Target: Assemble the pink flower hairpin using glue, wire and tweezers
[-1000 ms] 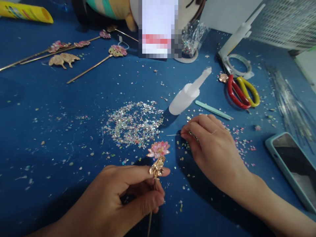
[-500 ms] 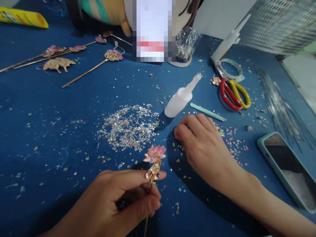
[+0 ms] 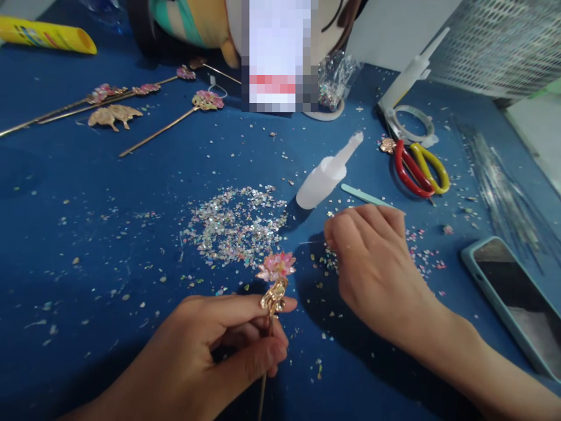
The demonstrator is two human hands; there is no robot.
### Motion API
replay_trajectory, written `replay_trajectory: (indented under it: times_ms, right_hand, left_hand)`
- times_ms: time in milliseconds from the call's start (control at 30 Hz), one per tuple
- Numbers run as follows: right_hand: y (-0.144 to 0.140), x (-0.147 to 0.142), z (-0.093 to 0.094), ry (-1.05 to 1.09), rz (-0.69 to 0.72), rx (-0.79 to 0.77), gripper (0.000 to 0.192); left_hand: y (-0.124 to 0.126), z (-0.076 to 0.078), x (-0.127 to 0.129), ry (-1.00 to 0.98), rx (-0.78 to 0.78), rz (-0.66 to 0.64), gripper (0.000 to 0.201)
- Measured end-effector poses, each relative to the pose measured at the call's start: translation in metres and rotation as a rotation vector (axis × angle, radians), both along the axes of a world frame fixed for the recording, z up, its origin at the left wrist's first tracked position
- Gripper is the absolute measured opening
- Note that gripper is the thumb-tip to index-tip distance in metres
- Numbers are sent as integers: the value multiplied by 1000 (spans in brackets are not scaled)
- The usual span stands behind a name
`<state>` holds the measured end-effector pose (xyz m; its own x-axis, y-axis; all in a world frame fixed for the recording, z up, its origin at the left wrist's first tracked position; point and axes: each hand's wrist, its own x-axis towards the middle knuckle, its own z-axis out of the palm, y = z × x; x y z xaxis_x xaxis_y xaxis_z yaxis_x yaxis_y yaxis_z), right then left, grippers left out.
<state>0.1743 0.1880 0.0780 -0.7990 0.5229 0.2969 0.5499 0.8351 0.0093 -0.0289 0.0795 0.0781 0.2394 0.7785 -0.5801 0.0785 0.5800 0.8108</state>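
Right hand (image 3: 377, 263) higher, beside hairpin (image 3: 275, 278).

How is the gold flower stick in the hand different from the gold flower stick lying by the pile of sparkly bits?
The gold hairpin with the pink flower stands upright, gripped by the left hand; the gold hairpin with a flat pink top lies untouched on the blue table. The held flower looks fuller. Both are gold stems topped pink.

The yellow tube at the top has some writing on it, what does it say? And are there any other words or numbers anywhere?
Yellow tube: there is coloured print on it, but it is too small and blurred to read.
White glue bottle: no label shows.
Phone: the screen is dark, with no text.
Blurred-out patch at the top: nothing can be read there.
So no word or number can be read anywhere.
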Motion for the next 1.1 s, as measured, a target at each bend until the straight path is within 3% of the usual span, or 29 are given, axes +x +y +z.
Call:
replay_trajectory:
  times_ms: [167,367,500,700,800,900,1000,1100]
  right_hand:
    - [-4,7,5,174,-59,-164,29]
    - [-12,8,10,473,-209,-430,30]
    - [-14,5,15,531,-158,-680,24]
    - [-20,-1,16,551,-80,-888,25]
    - [-23,-2,14,529,-47,-817,24]
    - [-27,-2,11,462,-17,-631,22]
    - [-31,0,9,346,36,-453,21]
    - [-34,2,11,278,52,-341,22]
  left_hand:
    - [2,5,0,22,-54,18,27]
    - [-2,-4,-3,-148,-67,111,5]
    - [-6,-13,-4,-342,-126,232,16]
    - [-7,-14,-4,-417,-137,231,15]
    - [-8,-13,-2,-404,-118,227,4]
    - [-9,-13,-2,-385,-104,209,5]
    - [-10,-15,-3,-323,-114,156,22]
    - [-9,-16,-5,-275,-99,116,15]
